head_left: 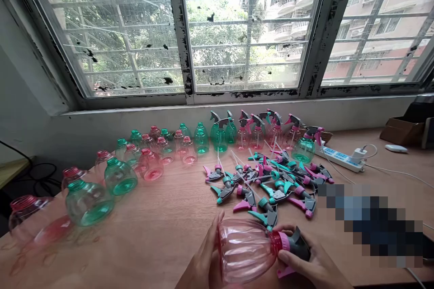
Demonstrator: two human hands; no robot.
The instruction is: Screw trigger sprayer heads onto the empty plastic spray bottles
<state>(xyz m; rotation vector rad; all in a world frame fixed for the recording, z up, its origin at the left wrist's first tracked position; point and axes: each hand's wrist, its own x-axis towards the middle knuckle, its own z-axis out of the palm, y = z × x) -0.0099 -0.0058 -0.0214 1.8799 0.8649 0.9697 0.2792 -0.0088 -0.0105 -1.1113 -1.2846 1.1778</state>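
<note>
A clear pink spray bottle [246, 250] lies on its side between my hands, low over the front of the table. My left hand [205, 255] is wrapped against its base. Around the grey and pink spray head [294, 246] at its neck, my right hand [310, 259] is closed, with the thumb by the pink collar. A pink trigger sticks out below. Just beyond the bottle lies a pile of loose trigger spray heads [267, 180] in grey, teal and pink, some with white tubes.
Open pink and green bottles [124, 176] stand along the left and back. Bottles with spray heads [257, 135] stand by the window wall. A power strip [341, 158] with a plug and cables lies at right, near a cardboard box [403, 130]. A blurred patch [376, 221] covers something at right.
</note>
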